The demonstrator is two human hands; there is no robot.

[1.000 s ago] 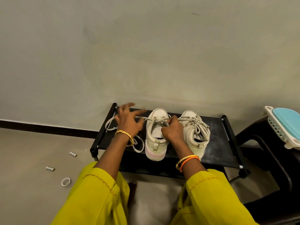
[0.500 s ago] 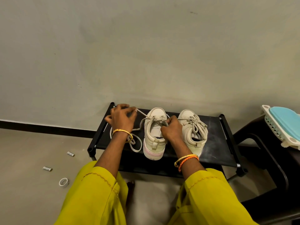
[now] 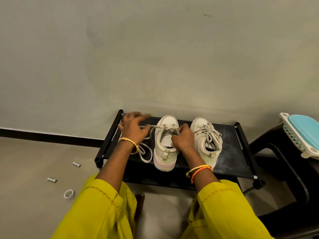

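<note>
view: head camera, looking down at the rack
left sneaker (image 3: 164,147): cream, smooth upper, pink sole band, heel toward the person; stands left of centre on the shoe rack (image 3: 231,157)
shoelace (image 3: 149,133): flat, off-white; runs from the top eyelets to the left hand, slack loops lie on the deck beside the heel
right hand (image 3: 183,139): fingers curled, pinching the lace at the tongue
left hand (image 3: 133,128): blurred, fingers spread over the lace near the back-left corner; grip can't be told
right sneaker (image 3: 206,140): laced, bow tied, just beside the first
rack edges: black tube frame, matte deck, back rail at the wall (image 3: 155,57); bare deck right of the pair
right side: dark chair (image 3: 279,152) close to the rack end, carrying a perforated basket (image 3: 291,135)
floor (image 3: 34,152): small cylinders (image 3: 76,164) and tape ring (image 3: 69,194), well apart from the rack
</note>
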